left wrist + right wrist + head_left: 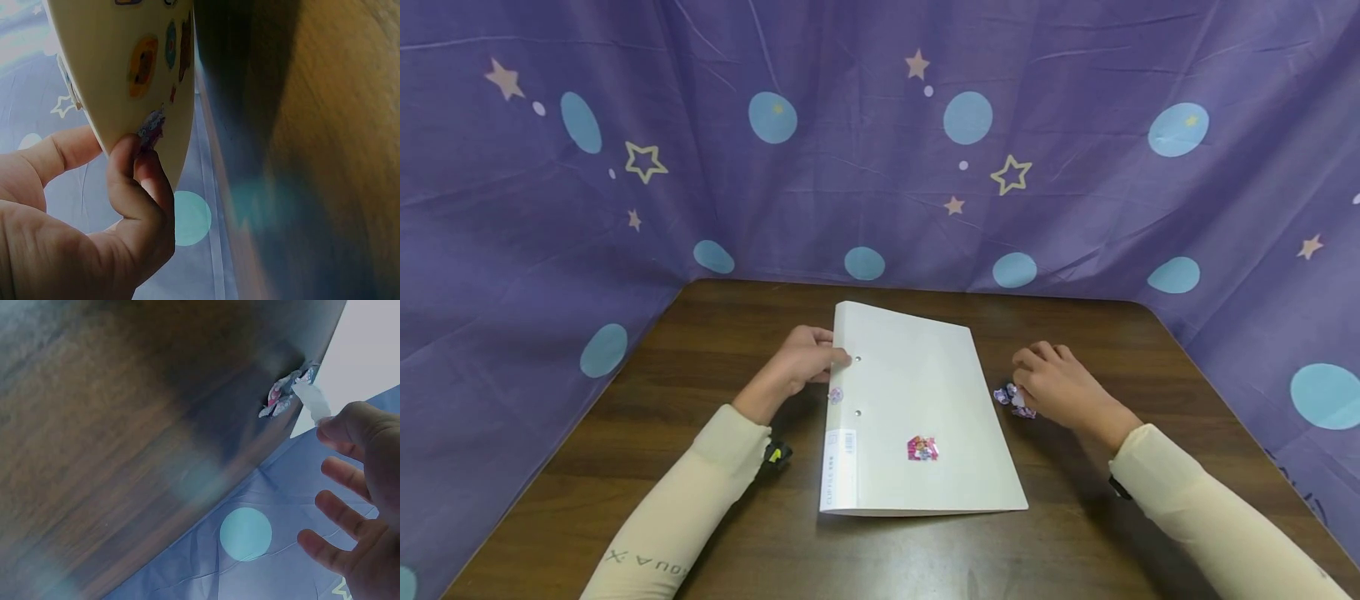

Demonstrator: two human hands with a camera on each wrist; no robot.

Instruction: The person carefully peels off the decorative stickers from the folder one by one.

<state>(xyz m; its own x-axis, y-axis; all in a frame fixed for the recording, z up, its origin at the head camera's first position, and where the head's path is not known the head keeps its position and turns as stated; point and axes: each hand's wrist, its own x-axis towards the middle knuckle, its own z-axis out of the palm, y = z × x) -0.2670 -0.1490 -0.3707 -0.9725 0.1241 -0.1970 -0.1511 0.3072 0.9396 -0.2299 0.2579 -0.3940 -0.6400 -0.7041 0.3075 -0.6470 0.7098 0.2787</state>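
A white clip folder lies on the table with its spine to the left. My left hand grips the spine edge, thumb on top near the upper rivet. In the left wrist view its fingertips are right at a small purple sticker on the folder's side. A pink sticker is on the front cover and a round purple one on the spine. Right of the folder, my right hand pinches a small white scrap between thumb and forefinger, the other fingers spread. The scrap overlaps several crumpled-looking sticker pieces.
The brown wooden table has a purple curtain with stars and blue dots behind it and at its sides. A white label covers the folder's lower left corner. Orange and brown stickers show on the folder's side.
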